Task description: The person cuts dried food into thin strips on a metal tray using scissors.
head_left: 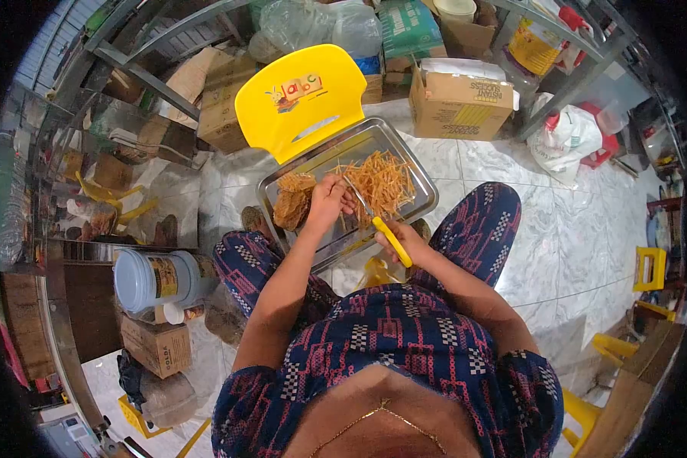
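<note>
My right hand (405, 243) is closed around the yellow handle of a pair of scissors (391, 238), whose metal blades point up and left toward my other hand. My left hand (331, 200) has its fingers curled in a pinch at the blade tips, on thin orange-brown dried strips that the fingers mostly cover. Beneath both hands lies a rectangular metal tray (427, 200). A loose heap of cut strips (382, 182) fills its right side. Left of my left hand sits a darker brown clump (290, 208) of the same-looking material.
A yellow child's chair (301, 95) stands beyond the tray's far edge. Cardboard boxes (462, 107) and plastic bags line the back. Blue-grey buckets (149, 279) and another carton (156, 345) are at left. A white sack (565, 141) and several yellow stools (649, 269) are at right.
</note>
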Demonstrator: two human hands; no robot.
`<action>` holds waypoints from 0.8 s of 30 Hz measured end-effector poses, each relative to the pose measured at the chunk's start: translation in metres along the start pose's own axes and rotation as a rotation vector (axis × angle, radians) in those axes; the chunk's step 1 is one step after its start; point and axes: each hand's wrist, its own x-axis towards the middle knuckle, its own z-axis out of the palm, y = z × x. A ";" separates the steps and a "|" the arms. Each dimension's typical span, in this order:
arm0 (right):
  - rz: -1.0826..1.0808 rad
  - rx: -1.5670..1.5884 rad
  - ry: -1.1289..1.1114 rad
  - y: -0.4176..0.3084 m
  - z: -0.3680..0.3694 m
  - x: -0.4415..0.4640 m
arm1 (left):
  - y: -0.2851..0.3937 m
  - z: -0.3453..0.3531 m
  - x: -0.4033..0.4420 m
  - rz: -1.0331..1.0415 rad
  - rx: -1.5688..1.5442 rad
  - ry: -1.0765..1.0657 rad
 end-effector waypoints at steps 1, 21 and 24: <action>-0.014 0.009 -0.031 0.002 -0.001 0.001 | 0.000 0.000 0.000 0.001 0.000 0.001; 0.033 0.094 0.007 -0.001 -0.001 -0.003 | 0.001 0.010 -0.006 0.005 -0.015 -0.049; 0.053 0.051 0.004 0.004 0.000 0.000 | 0.004 0.011 -0.007 -0.002 -0.021 -0.054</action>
